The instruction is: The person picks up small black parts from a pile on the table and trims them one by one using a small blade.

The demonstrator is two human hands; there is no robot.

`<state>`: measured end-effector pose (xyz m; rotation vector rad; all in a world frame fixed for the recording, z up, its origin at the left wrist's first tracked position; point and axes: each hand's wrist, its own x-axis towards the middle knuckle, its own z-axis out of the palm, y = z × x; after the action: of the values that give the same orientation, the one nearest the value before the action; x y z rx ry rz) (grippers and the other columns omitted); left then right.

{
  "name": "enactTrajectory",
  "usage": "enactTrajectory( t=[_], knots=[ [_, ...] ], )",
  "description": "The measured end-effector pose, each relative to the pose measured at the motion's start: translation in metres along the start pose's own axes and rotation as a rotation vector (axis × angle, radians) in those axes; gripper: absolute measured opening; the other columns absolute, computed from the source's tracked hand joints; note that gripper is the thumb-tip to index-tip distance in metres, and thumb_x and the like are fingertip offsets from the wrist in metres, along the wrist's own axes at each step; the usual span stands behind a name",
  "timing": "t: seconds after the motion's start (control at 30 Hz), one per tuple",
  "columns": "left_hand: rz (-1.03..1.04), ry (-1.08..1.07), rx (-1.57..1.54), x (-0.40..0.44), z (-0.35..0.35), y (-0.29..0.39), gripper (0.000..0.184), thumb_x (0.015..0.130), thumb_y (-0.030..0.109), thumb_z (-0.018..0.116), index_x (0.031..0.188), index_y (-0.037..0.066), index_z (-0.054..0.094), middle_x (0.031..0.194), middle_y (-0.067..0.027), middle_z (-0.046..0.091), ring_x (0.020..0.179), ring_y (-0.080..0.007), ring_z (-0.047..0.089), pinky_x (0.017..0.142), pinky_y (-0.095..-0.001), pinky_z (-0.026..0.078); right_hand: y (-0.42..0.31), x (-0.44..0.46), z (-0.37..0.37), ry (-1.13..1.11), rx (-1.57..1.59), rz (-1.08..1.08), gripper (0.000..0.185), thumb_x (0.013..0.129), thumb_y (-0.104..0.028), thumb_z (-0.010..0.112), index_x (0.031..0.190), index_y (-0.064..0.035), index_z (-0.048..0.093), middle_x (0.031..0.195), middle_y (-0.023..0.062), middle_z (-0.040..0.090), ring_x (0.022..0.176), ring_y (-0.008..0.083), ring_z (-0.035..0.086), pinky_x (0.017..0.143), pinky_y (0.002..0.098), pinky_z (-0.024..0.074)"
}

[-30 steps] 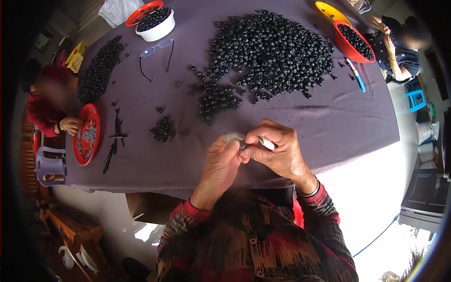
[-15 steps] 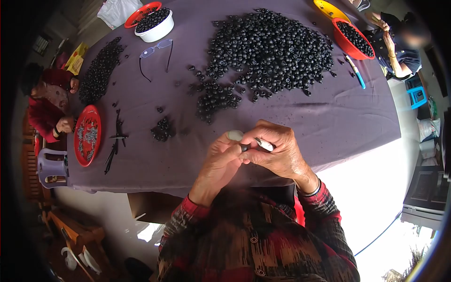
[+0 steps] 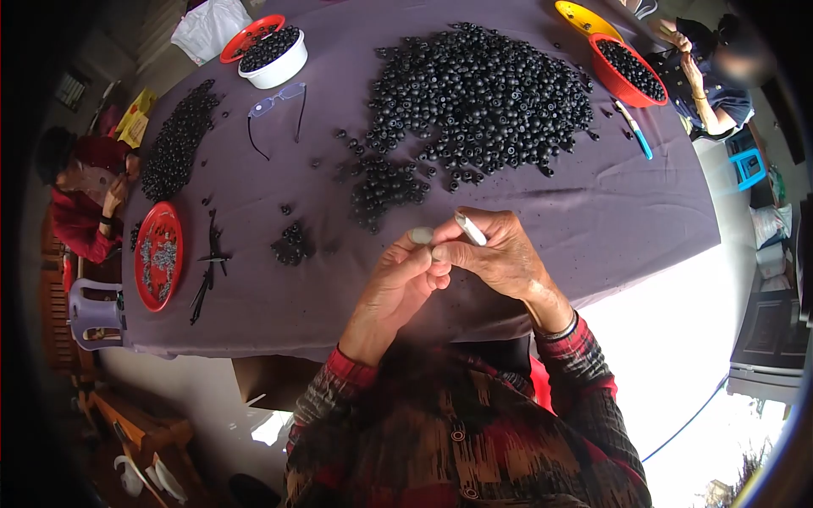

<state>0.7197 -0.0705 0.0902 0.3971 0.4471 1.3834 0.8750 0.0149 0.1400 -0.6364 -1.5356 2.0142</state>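
My left hand (image 3: 396, 275) is closed in a pinch in front of me, with a pale cover on one fingertip (image 3: 420, 236). Whatever lies between its fingertips is hidden by the fingers. Touching it, my right hand (image 3: 500, 258) is closed around a slim white-handled tool (image 3: 471, 229), whose working end I cannot see. Both hands meet above the near part of the table. Beyond them spreads a big heap of small round black pieces (image 3: 487, 102), some showing a hole. A smaller cluster of black pieces (image 3: 292, 244) lies to the left.
A purple cloth (image 3: 610, 212) covers the table. On it are eyeglasses (image 3: 278, 101), a white bowl (image 3: 286, 69), a red basin (image 3: 622, 80), a red tray (image 3: 158, 279), dark strips (image 3: 212, 254) and a blue-white pen-like tool (image 3: 635, 131). Co-workers sit at left (image 3: 85, 190) and right (image 3: 720, 93).
The dark piece visible between my fingertips is now covered. My right hand's white-handled tool has turned and shows more of its length. The left co-worker's hand has lifted away from the red tray.
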Motion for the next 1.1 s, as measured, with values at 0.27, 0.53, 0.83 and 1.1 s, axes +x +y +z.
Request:
enactTrajectory(
  t=[0.27,0.53,0.83,1.1],
  knots=[
    [0.04,0.009,0.0,0.0,-0.002,0.003,0.007,0.094,0.012,0.061,0.1,0.011,0.064,0.085,0.0022,0.058,0.076,-0.01,0.049,0.069,-0.028,0.043,-0.013,-0.004,-0.008,0.096,-0.528,-0.192,0.027,0.092,-0.028,0.067,0.096,-0.0005,0.065,0.08,0.0046,0.065,0.073,0.0101,0.061,0.065,0.0292,0.0493],
    [0.111,-0.004,-0.036,0.002,-0.003,0.003,0.01,0.096,0.014,0.059,0.103,0.011,0.065,0.088,0.0004,0.063,0.079,-0.0117,0.057,0.073,-0.0288,0.047,0.004,-0.017,0.004,0.081,-0.636,-0.483,0.023,0.088,-0.02,0.069,0.107,-0.0067,0.067,0.084,0.0086,0.067,0.071,0.0239,0.065,0.063,0.034,0.052],
    [0.117,0.028,-0.047,-0.002,0.0,-0.001,0.014,0.096,0.016,0.06,0.107,0.01,0.065,0.089,0.0,0.066,0.081,-0.0111,0.06,0.075,-0.0286,0.048,0.001,-0.02,0.002,0.111,-0.81,-0.538,0.027,0.083,-0.021,0.073,0.106,-0.0078,0.068,0.076,0.0075,0.063,0.063,0.0252,0.061,0.054,0.0352,0.0481],
    [0.125,0.007,-0.042,-0.001,-0.001,-0.004,0.014,0.095,0.016,0.061,0.107,0.01,0.065,0.089,-0.0001,0.066,0.082,-0.0108,0.06,0.074,-0.0284,0.049,0.001,-0.022,0.0,0.1,-0.823,-0.513,0.026,0.086,-0.023,0.071,0.107,-0.0094,0.068,0.077,0.0076,0.064,0.063,0.0262,0.062,0.054,0.0354,0.0482]
  ],
)
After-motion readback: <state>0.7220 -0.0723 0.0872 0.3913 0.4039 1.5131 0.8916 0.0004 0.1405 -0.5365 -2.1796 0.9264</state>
